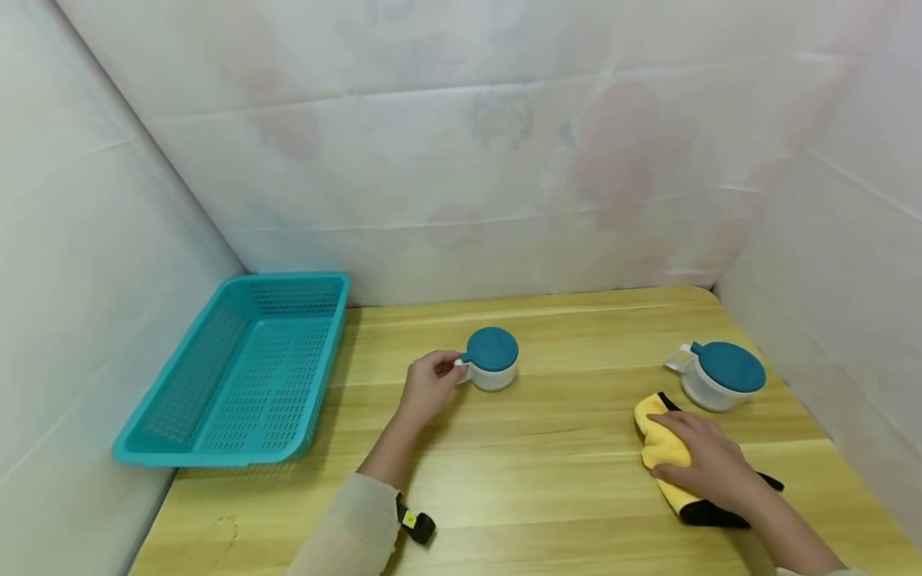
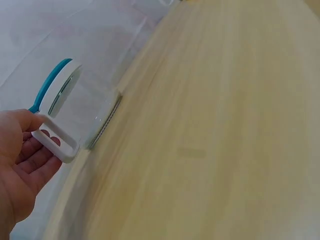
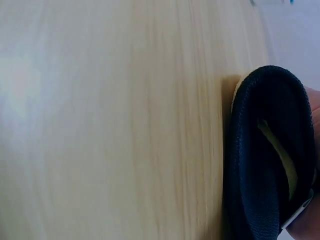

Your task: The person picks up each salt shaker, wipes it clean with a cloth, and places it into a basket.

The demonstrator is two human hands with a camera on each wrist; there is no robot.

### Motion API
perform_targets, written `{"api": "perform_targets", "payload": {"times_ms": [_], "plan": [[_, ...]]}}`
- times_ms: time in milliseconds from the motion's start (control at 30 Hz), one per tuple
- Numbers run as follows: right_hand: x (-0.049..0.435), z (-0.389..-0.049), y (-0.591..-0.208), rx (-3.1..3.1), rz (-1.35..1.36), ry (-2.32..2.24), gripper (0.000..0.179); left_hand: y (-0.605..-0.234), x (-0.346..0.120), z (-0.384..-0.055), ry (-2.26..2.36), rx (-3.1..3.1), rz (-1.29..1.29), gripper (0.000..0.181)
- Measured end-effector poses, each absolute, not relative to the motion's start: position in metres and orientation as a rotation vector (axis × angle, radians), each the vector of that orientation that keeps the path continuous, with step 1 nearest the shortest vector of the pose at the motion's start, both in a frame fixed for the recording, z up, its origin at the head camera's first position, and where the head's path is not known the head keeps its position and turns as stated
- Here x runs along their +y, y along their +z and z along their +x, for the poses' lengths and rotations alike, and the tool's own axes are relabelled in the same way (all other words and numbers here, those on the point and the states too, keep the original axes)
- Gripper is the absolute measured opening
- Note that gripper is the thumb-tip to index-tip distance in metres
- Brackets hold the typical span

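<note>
A small clear seasoning jar (image 1: 494, 376) with a round blue lid and white handle stands on the table, left of the middle. My left hand (image 1: 426, 390) holds its handle; in the left wrist view the thumb lies near the lid's tab and the fingers (image 2: 37, 160) are curled behind the handle. At the right, my right hand (image 1: 709, 462) grips a folded yellow cloth (image 1: 664, 448) with black edging, resting on the table. The right wrist view shows mostly the cloth's black folded edge (image 3: 260, 210); part of the hand is hidden behind it.
A second jar (image 1: 720, 384) with a blue lid and white handle stands just beyond the right hand, near the table's right edge. A turquoise plastic basket (image 1: 327, 376) sits at the left. Pale fabric walls (image 1: 461, 184) rise behind the wooden table (image 1: 562, 480) and at both sides.
</note>
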State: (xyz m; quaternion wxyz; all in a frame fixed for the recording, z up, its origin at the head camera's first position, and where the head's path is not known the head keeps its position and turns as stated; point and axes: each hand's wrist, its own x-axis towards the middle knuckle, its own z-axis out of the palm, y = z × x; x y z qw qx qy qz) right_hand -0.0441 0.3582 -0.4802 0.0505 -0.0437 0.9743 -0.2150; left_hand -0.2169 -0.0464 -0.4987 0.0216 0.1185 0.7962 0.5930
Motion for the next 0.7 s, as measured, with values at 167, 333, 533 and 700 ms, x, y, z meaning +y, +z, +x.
{"api": "perform_targets", "payload": {"times_ms": [167, 333, 533, 700], "plan": [[0.371, -0.042, -0.481, 2.957, -0.107, -0.663, 0.081, -0.500, -0.063, -0.205, 1.910, 2.455, 0.275, 0.019], [0.380, -0.040, -0.483, 2.934, -0.070, -0.667, 0.083, -0.500, -0.073, -0.196, 1.958, 2.453, 0.232, 0.021], [0.385, -0.044, -0.478, 2.966, -0.046, -0.645, 0.083, -0.496, -0.075, -0.192, 1.963, 2.513, 0.178, 0.021], [0.390, -0.044, -0.477, 2.952, 0.011, -0.608, 0.089, -0.495, -0.064, -0.190, 2.014, 2.508, 0.162, 0.022]]}}
